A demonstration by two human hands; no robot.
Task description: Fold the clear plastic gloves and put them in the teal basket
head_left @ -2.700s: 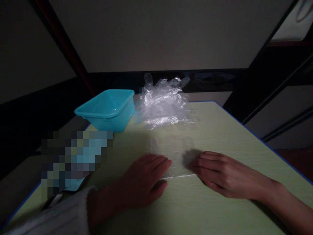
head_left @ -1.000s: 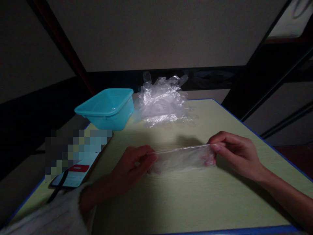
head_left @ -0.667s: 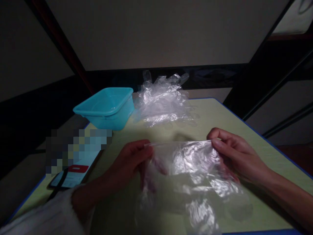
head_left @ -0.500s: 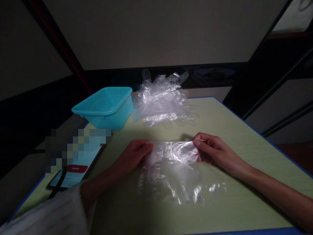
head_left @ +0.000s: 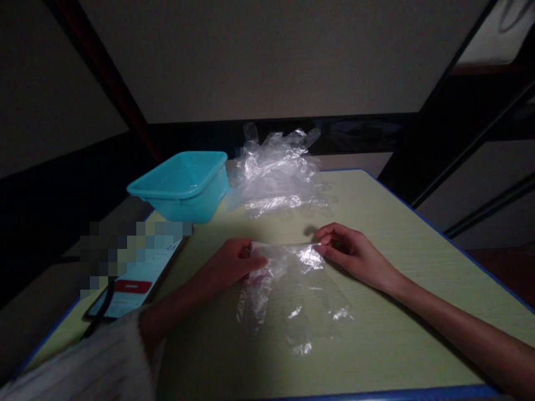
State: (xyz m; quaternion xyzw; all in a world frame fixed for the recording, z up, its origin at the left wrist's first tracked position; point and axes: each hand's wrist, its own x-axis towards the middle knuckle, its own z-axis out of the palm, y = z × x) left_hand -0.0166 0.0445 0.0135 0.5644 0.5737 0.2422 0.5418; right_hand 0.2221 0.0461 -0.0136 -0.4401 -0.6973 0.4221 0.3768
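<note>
A clear plastic glove [head_left: 292, 278] is spread between my hands, its fingers hanging toward me over the table. My left hand [head_left: 238, 259] pinches its upper left corner between thumb and fingers. At the upper right corner, my right hand [head_left: 345, 248] has thumb and index finger closed on the edge, the other fingers curled loosely. Beyond my hands lies a crumpled pile of clear plastic gloves [head_left: 280, 172], shiny and tangled, near the table's far edge.
A turquoise plastic basin [head_left: 204, 195] stands at the table's far left. Nearer me on the left lies a phone [head_left: 144, 267] with a lit screen, partly pixelated, a dark strap across its lower end. The pale table [head_left: 418, 267] has a blue edge.
My right hand has moved left, closer to my left hand. The glove's top edge spans a shorter width, and its fingers hang differently. The view has shifted slightly.
</note>
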